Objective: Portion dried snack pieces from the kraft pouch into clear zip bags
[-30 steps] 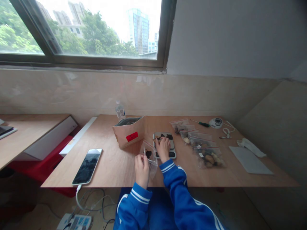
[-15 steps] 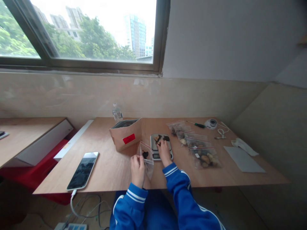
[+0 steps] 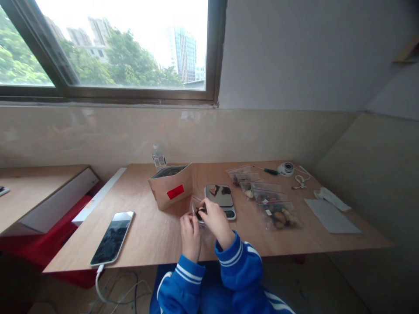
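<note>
My left hand (image 3: 190, 235) pinches the near edge of a small clear zip bag (image 3: 195, 201). Over the bag's mouth is my right hand (image 3: 216, 220), its fingers closed around a dark, tan-edged dried piece (image 3: 200, 211). Other dark bits may lie in the bag, but my fingers partly hide them. Just beyond my right hand stands a kitchen scale (image 3: 225, 200). On its plate rest a brown dried piece (image 3: 214, 190) and a blackish one (image 3: 225, 190).
An open kraft pouch (image 3: 160, 194) with a red label stands behind the bag. Left are a charging phone (image 3: 113, 237) and a water bottle (image 3: 159, 157). On the right are several filled zip bags (image 3: 279, 216), a screwdriver (image 3: 271, 172), a small camera (image 3: 286, 169) and paper (image 3: 330, 216).
My right hand has moved left from the scale plate to the bag's mouth, carrying a dried piece. Fewer pieces lie on the scale. My left hand still holds the bag.
</note>
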Demonstrator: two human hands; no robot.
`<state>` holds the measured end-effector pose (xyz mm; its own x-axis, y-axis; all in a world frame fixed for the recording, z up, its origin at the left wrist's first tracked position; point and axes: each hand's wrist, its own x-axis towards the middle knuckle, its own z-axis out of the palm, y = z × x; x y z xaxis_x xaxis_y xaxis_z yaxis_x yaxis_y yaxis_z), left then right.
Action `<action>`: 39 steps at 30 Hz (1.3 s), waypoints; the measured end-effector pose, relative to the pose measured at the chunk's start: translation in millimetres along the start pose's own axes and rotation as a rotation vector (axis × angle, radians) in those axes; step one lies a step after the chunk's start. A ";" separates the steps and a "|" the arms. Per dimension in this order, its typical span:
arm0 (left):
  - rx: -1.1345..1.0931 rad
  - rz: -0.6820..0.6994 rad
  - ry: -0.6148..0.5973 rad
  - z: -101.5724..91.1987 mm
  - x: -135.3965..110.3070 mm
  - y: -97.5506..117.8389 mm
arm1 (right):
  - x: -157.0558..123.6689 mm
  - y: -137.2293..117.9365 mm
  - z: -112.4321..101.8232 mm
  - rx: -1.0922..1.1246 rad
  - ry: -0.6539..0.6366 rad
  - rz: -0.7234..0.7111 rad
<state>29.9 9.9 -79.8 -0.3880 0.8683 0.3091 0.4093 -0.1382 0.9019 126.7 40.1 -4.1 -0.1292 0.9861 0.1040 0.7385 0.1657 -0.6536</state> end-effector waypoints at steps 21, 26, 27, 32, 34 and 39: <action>-0.005 -0.036 -0.037 -12.0 3.2 -8.7 | 98.0 99.0 39.4 -0.096 0.204 -0.063; -0.003 -0.034 -0.032 -14.3 5.0 -12.3 | 94.6 99.2 29.0 0.037 0.245 -0.076; -0.001 -0.033 -0.028 -14.3 5.0 -12.9 | 92.6 97.8 26.3 0.058 0.255 -0.077; 0.018 -0.053 -0.028 -12.2 4.1 -13.4 | 67.6 73.2 15.5 0.518 0.253 -0.023; 0.022 -0.062 -0.040 -10.9 4.1 -12.6 | 51.7 56.1 12.4 0.714 0.157 -0.021; 0.010 -0.042 -0.013 -9.5 4.7 -13.1 | 27.8 27.0 5.5 0.628 -0.015 -0.155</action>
<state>14.8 11.2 -87.3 -0.3942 0.8793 0.2673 0.4015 -0.0968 0.9107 139.4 72.0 -23.0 -0.2157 0.9503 0.2246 0.1829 0.2653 -0.9467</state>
